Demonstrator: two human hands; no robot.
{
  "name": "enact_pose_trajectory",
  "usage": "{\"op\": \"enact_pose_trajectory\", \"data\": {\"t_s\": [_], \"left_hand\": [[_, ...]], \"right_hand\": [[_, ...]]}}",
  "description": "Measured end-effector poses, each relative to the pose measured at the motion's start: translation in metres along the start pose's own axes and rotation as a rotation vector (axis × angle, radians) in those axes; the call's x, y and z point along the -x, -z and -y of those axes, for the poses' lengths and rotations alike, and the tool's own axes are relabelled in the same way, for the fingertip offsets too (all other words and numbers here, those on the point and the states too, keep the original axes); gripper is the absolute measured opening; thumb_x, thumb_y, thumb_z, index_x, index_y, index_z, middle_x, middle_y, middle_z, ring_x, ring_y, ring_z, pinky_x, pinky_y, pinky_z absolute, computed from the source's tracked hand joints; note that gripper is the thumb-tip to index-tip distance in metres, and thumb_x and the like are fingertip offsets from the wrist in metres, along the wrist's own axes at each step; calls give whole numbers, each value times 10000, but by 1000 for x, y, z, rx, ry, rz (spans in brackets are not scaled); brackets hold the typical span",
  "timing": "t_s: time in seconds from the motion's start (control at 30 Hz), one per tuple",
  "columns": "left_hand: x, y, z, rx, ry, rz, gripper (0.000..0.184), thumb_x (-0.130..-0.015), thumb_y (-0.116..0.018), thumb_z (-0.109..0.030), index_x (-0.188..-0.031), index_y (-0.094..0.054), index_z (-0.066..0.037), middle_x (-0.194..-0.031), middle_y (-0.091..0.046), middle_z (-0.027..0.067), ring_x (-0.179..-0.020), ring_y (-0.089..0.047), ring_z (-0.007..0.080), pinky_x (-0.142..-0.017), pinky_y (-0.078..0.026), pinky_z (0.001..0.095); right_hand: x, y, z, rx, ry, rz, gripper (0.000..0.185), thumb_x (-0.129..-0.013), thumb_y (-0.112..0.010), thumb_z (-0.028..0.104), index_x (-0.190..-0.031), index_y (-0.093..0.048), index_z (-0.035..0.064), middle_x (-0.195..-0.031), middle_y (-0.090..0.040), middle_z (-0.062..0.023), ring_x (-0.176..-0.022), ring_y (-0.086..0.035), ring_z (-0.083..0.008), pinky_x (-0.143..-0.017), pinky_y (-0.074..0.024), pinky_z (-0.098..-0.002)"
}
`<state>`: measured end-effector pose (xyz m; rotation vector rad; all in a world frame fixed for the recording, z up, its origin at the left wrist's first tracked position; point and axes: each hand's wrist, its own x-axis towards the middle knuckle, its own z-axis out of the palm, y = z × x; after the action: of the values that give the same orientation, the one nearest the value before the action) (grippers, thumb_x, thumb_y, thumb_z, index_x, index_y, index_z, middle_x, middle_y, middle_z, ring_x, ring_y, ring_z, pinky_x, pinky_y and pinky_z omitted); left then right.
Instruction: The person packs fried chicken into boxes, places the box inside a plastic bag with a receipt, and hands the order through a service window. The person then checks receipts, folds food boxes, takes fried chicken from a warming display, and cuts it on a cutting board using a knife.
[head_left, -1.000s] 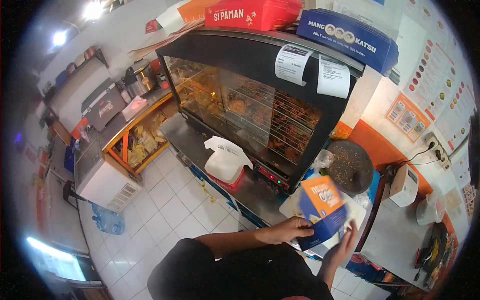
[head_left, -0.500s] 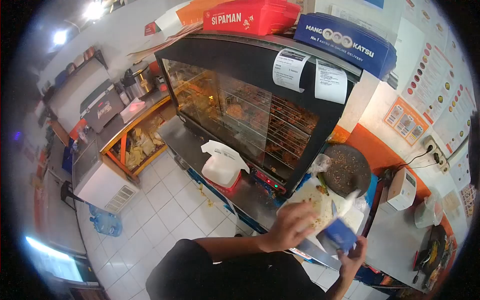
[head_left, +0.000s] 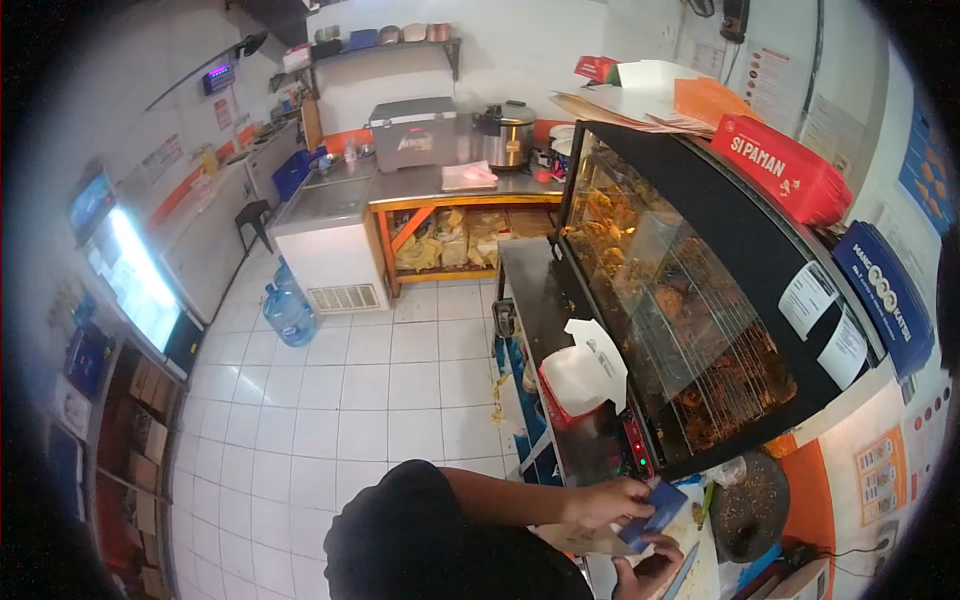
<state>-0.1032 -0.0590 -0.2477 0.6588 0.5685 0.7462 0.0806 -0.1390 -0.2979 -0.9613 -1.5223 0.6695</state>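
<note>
My left hand (head_left: 608,503) pinches the upper part of a small dark blue folded carton (head_left: 655,514). Below it, my right hand (head_left: 648,572) has its fingers at the carton's lower edge. Under the hands lies a pale cutting board (head_left: 706,562) with a knife (head_left: 682,570) on it. Beside the board sits a round dark stone mortar (head_left: 750,505). An open white-lined red box (head_left: 578,380) stands on the metal counter (head_left: 540,290), left of the glass display case.
The display case (head_left: 690,310) holds fried food on racks. On its top are red cartons (head_left: 780,165) and blue cartons (head_left: 880,290). A white freezer (head_left: 330,265) and water bottles (head_left: 290,315) stand at the back left of the tiled floor (head_left: 370,400).
The view has swung left, showing more of the room. The carton is now folded smaller, and my left hand, off it half a second ago, grips it again.
</note>
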Motion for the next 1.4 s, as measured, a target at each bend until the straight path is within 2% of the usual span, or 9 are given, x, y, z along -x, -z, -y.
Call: {"op": "enact_pose_trajectory", "data": {"t_s": [0.23,0.33,0.47,0.6,0.73,0.93,1.0,1.17,1.4], "left_hand": [[9,36,-8,237,-257,-168,244,-928,-620,-153,-1137,-602,-28,-1020,-662,59,-927,-614,147,-856,-496,316],[28,24,-18,15,-458,-236,218,-919,-634,-118,-1112,-613,-19,-1007,-665,48,-927,-623,128,-847,-499,295],[23,24,-16,-129,-684,-333,138,-908,-654,-86,-1025,-644,-14,-924,-655,8,-864,-598,69,-773,-484,234],[20,44,-31,-183,-516,-383,207,-935,-634,-215,-972,-617,-13,-886,-621,-10,-876,-579,81,-802,-489,258],[12,28,-15,347,-355,-211,238,-945,-618,-253,-961,-597,-16,-828,-593,23,-830,-599,127,-819,-482,289],[16,54,-32,-369,-361,-17,359,-943,-580,-192,-1249,-515,-17,-1045,-527,80,-1024,-552,188,-891,-459,351],[26,53,-45,-1614,-890,-851,414,-865,-627,-157,-1260,-557,-57,-1063,-529,95,-999,-553,239,-883,-454,358],[-38,150,-22,-1686,-939,28,116,-724,-681,-190,-781,-681,-90,-794,-598,41,-900,-594,268,-787,-472,409],[-93,291,65,-1348,-577,-593,131,-804,-588,-119,-826,-675,-24,-777,-644,220,-780,-640,388,-734,-505,480]], "right_hand": [[-50,-40,12,-56,93,235,466,-560,-795,-60,-930,-547,74,-1289,-436,-204,-1240,-434,-339,-1044,-324,-419],[-77,-61,24,-17,97,-179,275,-667,-729,-91,-813,-541,46,-1312,-432,-164,-1181,-468,-290,-976,-392,-436],[-100,-66,28,-53,153,3,164,-685,-766,32,-704,-605,10,-918,-649,-122,-912,-610,-283,-818,-471,-405],[-114,-66,30,51,191,272,167,-655,-785,12,-658,-619,17,-794,-666,-73,-868,-619,-271,-812,-469,-388],[-111,-75,2,-15,75,-27,186,-676,-783,6,-618,-607,6,-1093,-636,-164,-1029,-590,-297,-908,-447,-392],[-93,-70,-20,-225,-234,72,273,-717,-753,-46,-850,-522,14,-1318,-509,-153,-1090,-540,-217,-908,-466,-348],[-78,-66,-47,-309,-430,43,351,-735,-768,-2,-959,-500,32,-1274,-527,-140,-1025,-545,-176,-859,-475,-325],[-49,-64,-72,-409,-763,118,337,-874,-670,246,-1101,-535,36,-1145,-569,-98,-1055,-541,-220,-889,-448,-376],[-4,-10,-111,-434,-875,-375,220,-932,-608,244,-1069,-572,76,-1185,-629,-128,-1014,-634,-267,-855,-527,-416]]}}
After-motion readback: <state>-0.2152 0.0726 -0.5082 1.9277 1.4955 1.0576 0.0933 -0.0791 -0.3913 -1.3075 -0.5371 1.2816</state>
